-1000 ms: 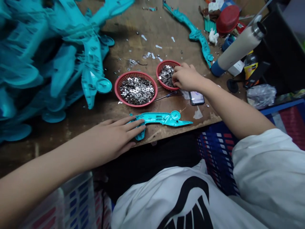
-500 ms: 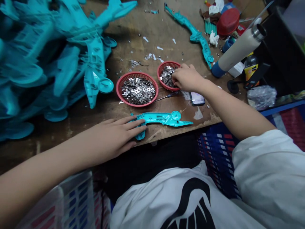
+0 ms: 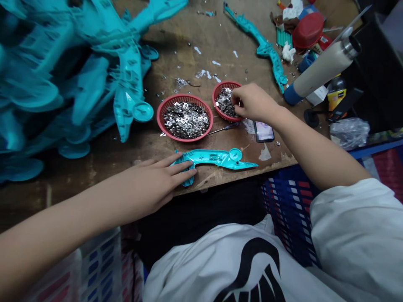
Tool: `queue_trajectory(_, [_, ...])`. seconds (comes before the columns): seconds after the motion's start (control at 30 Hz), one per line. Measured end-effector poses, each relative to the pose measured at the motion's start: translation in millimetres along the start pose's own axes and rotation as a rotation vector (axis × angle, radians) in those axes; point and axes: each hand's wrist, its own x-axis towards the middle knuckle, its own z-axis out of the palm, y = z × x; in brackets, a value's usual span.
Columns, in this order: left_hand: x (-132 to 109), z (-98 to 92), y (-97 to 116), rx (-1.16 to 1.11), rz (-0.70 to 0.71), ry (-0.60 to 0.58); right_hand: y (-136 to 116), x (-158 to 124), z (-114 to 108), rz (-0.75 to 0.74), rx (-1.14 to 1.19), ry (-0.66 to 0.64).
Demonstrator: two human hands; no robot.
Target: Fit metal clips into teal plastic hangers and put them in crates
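My left hand (image 3: 157,180) lies flat, fingers stretched out, over the left end of a turquoise plastic part (image 3: 208,157) near the table's front edge. The part shows its ribbed inner side, with a round disc and a pointed tip at its right. My right hand (image 3: 252,100) is over the right rim of the small red basket (image 3: 215,105), which holds small shiny metal pieces (image 3: 225,100). Its fingers are pinched together; whatever is between them is too small to make out. Left of it stands a larger red basket (image 3: 160,119) heaped with similar metal pieces (image 3: 186,119).
A tall pile of turquoise parts (image 3: 91,75) fills the left. Another turquoise part (image 3: 266,44) lies farther back. A screwdriver (image 3: 231,126) and a phone (image 3: 264,131) lie near the small basket. At right stands a bottle (image 3: 321,69), with a crumpled plastic bag (image 3: 349,132) beyond.
My right hand has risen slightly from the metal pieces in the small basket, its fingers pinched. The left hand stays on the turquoise part. The whole view has shifted slightly.
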Motion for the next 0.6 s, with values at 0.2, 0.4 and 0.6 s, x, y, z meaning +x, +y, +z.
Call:
queue_trajectory(0.2, [1.6,0.7,9.2,0.024,-0.015,-0.028,18.5,1.7,5.2,-0.057,0.145,0.074])
queue_trajectory(0.4, [4.5,2.6,15.1,0.084,-0.056,-0.071,23.9,1.2,2.9,-0.091,0.274,0.148])
queue_trajectory(0.6, [10.1,-8.7,23.2,0.089,-0.095,-0.075,-33.2,-22.3,-7.5,-0.168,0.446,0.031])
